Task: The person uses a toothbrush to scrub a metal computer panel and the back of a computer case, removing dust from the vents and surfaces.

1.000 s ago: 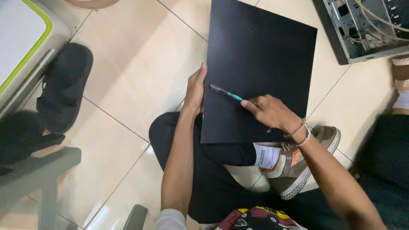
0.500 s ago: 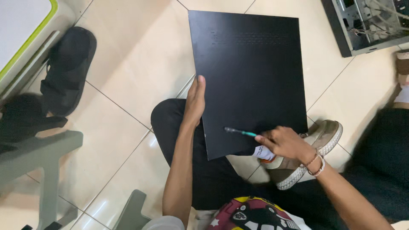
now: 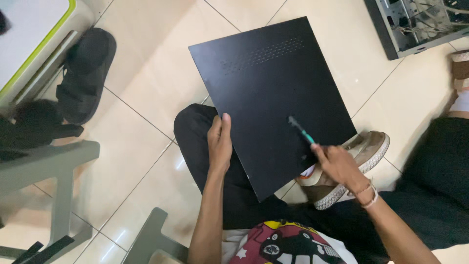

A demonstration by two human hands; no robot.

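Two hands, black panel (image 3: 273,93) now turned clockwise, brush (image 3: 300,129) higher

The open computer case (image 3: 420,24) is cut off at the top edge; the brush (image 3: 299,128) is motion-blurred

The single head-worn camera looks steeply down, from close above, at the person's lap and the tiled floor (image 3: 146,102).

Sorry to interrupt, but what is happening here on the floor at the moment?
A person sitting on the tiled floor holds a flat black metal panel propped on their lap. The left hand grips the panel's left edge, while the right hand holds a small teal-handled tool with its tip against the panel's face. An open computer case lies nearby.
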